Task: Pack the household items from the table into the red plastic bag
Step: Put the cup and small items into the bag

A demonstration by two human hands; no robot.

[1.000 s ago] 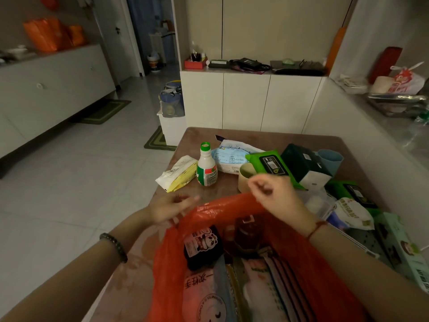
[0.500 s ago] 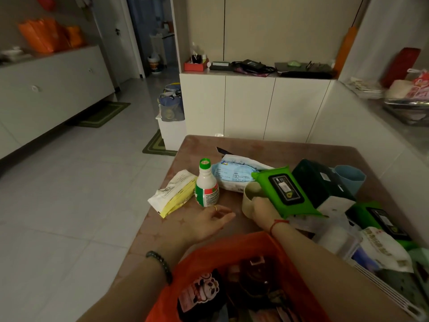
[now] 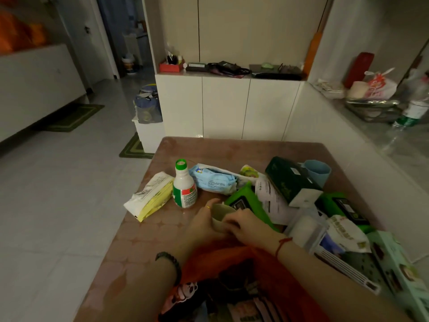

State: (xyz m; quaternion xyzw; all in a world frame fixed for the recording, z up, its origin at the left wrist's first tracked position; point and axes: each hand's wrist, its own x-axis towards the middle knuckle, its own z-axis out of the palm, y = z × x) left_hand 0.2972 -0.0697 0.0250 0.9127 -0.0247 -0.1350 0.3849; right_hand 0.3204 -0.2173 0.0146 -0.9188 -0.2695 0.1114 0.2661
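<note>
Half a second ago only the right hand (image 3: pixel 246 225) touched the beige cup (image 3: pixel 220 217) while the left hand (image 3: pixel 204 225) lay flat on the table (image 3: pixel 144 247); now both hands close around the cup, left fingers curled on its near-left wall, right fingers wrapped over its right side. From the head view the cup stands upright between the white bottle (image 3: pixel 184 189) and the green wipes pack (image 3: pixel 243 203), just beyond the red bag (image 3: pixel 232 254). Judging by this, the coming move is a short pull back toward the person, into the bag's open mouth.
</note>
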